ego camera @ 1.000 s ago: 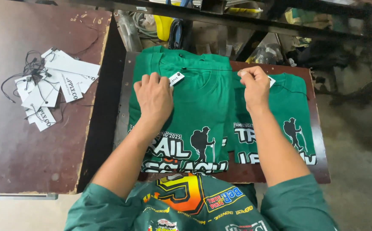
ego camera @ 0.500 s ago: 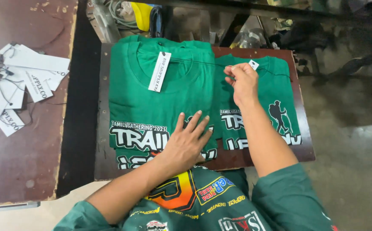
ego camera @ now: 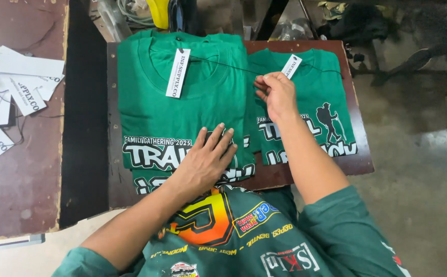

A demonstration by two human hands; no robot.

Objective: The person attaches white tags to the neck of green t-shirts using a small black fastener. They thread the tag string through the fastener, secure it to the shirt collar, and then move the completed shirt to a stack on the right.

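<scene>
Two piles of folded green T-shirts lie side by side on a small brown table [ego camera: 357, 164]. My left hand [ego camera: 205, 161] rests flat, fingers spread, on the white print at the lower part of the left pile [ego camera: 182, 107]. A white paper hang tag [ego camera: 177, 73] lies at that shirt's collar, with a thin black string running right from it. My right hand [ego camera: 274, 95] pinches that string above the right pile [ego camera: 318, 102], right beside a second white tag [ego camera: 291, 65] at that pile's collar.
A larger brown table [ego camera: 23, 179] stands to the left, with several loose white tags and black strings [ego camera: 13, 95] on it. A dark gap separates the two tables. Cluttered items, including something yellow [ego camera: 157, 10], sit behind. Grey floor lies to the right.
My left hand moved from the left shirt's collar down to its print and flattened there. The tag now lies free on the collar. My right hand stayed near the right collar, pulling the string.
</scene>
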